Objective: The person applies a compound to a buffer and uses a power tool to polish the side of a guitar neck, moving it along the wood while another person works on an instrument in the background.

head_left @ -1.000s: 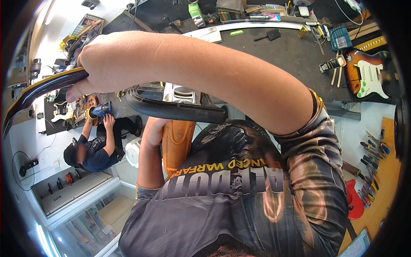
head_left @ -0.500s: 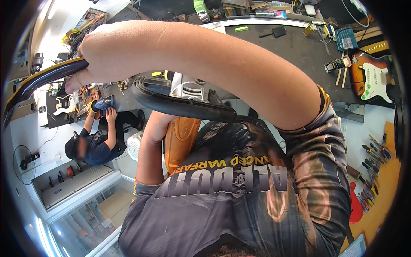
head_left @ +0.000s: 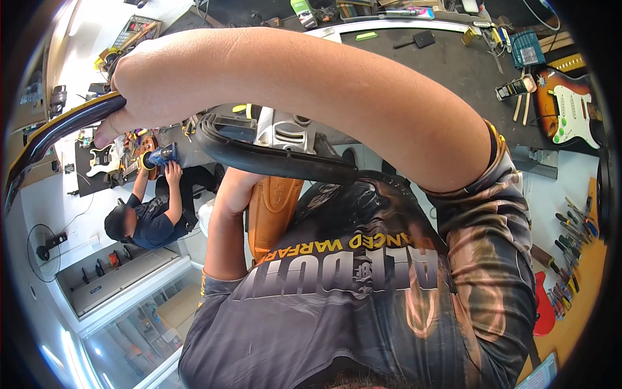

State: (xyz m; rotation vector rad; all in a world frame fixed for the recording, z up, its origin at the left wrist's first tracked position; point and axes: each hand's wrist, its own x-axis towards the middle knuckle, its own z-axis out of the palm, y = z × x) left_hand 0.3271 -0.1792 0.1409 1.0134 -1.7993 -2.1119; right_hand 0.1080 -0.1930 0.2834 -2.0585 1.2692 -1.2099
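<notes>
My right forearm spans the top of the head view, and my right hand (head_left: pixel 118 107) is at the left, closed around the end of a glossy dark curved piece (head_left: pixel 61 133) with a yellow edge. Most of the fingers are hidden behind that hand; the thumb points down. An orange power tool (head_left: pixel 275 211) with a metal gear housing (head_left: pixel 278 134) and a thick black loop handle (head_left: pixel 259 161) stands close to my chest. My left hand (head_left: pixel 243 185) is against the orange body, behind the loop handle, its fingers hidden.
A co-worker (head_left: pixel 152 217) works with a blue power tool (head_left: pixel 161 156) on a guitar at the left. A dark bench (head_left: pixel 447 74) lies ahead, with a brush (head_left: pixel 421 40) on it. A sunburst guitar body (head_left: pixel 570 110) is at the right. Hand tools (head_left: pixel 570 236) hang at the lower right.
My right hand and the dark curved piece have shifted slightly left and down in view. The co-worker and background sit a little further right. The orange tool has barely moved.
</notes>
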